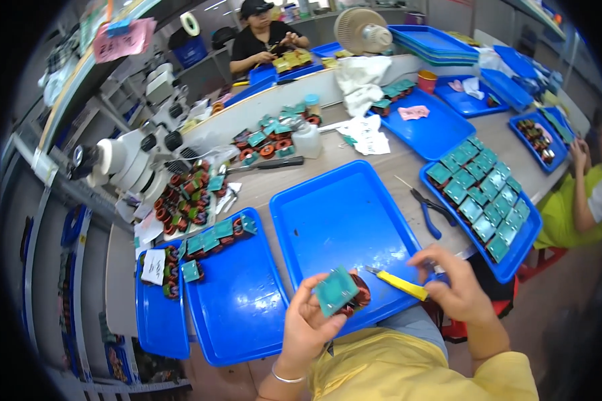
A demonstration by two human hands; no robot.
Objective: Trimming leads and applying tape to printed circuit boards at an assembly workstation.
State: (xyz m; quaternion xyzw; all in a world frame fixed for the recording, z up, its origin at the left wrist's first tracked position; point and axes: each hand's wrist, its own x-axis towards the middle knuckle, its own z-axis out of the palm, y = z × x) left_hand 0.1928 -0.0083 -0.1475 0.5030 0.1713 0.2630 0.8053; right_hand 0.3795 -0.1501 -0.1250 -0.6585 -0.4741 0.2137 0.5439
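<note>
Nearest, the wearer's yellow-shirted lap; above it the left hand (306,329) grips a coil part (338,293) by its edges, thumb at the near side, fingers behind. Part held up over the near edge of the middle blue tray (341,217): flat, squarish teal plate, glossy, tilted and turned to the camera, reddish-brown copper winding bulging out behind its right side. The right hand (460,289), just right of the tray, is curled with thumb and fingers closed about a small blue item (437,273), mostly hidden. Yellow-handled cutter (400,283) lies slantwise over the tray's near right corner, between part and right hand; cannot tell whether the thumb touches it. Left: second blue tray (237,301), a row of teal-plated parts along its far end; beside it a narrow tray (162,329) with coils and a paper slip. Right: pliers (432,212) on the bench, then a tray (512,274) packed with teal-plated parts in rows. Farther: heaped coils (186,195) by a white microscope (128,159), and a translucent bottle (307,142). Beyond the low partition, a co-worker (259,41) at yellow parts, and a fan (361,31).
</note>
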